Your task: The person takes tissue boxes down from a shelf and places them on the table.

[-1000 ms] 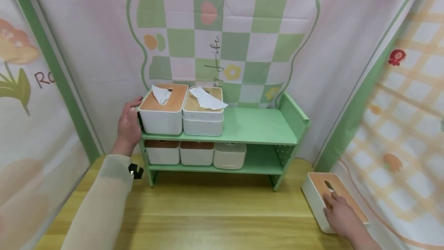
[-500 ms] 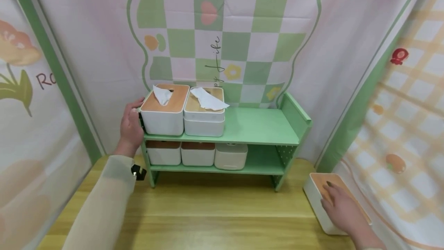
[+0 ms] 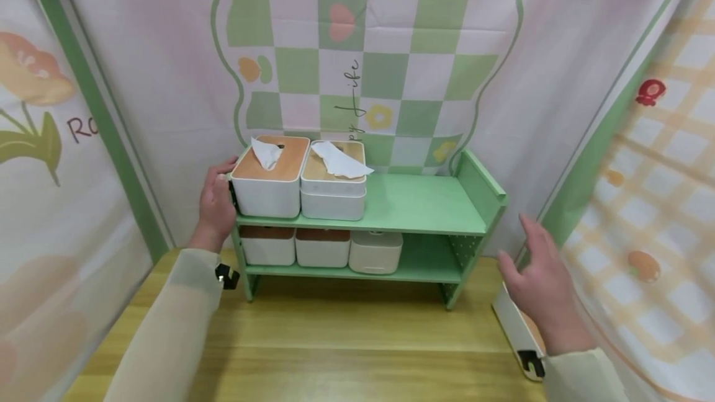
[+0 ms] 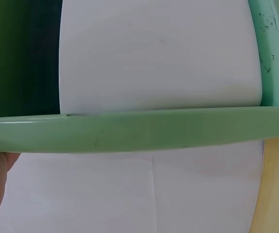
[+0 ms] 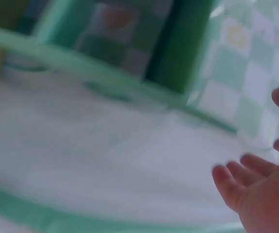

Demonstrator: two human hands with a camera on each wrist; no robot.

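Note:
My left hand [image 3: 216,208] grips the left side panel of a green two-tier shelf [image 3: 427,203]. In the left wrist view, part of that hand shows under the green panel edge [image 4: 139,130]. My right hand [image 3: 539,278] is raised with fingers spread and holds nothing, right of the shelf. Below it, partly hidden by the hand and wrist, a white tissue box [image 3: 511,321] with a wood-coloured lid stands on the table. On the top tier sit a larger tissue box [image 3: 267,196] and a smaller one [image 3: 333,205] side by side, each with a white tissue sticking out.
The lower tier holds two white boxes with brown lids, a left one [image 3: 268,252] and a middle one [image 3: 323,253], and a cream box [image 3: 375,254]. The wooden table [image 3: 346,352] extends in front. Printed curtains [image 3: 391,73] hang behind and on both sides.
My right hand has lifted off the lid of the right-hand tissue box and moved up and forward toward the shelf's right side. The left hand has kept its place on the shelf.

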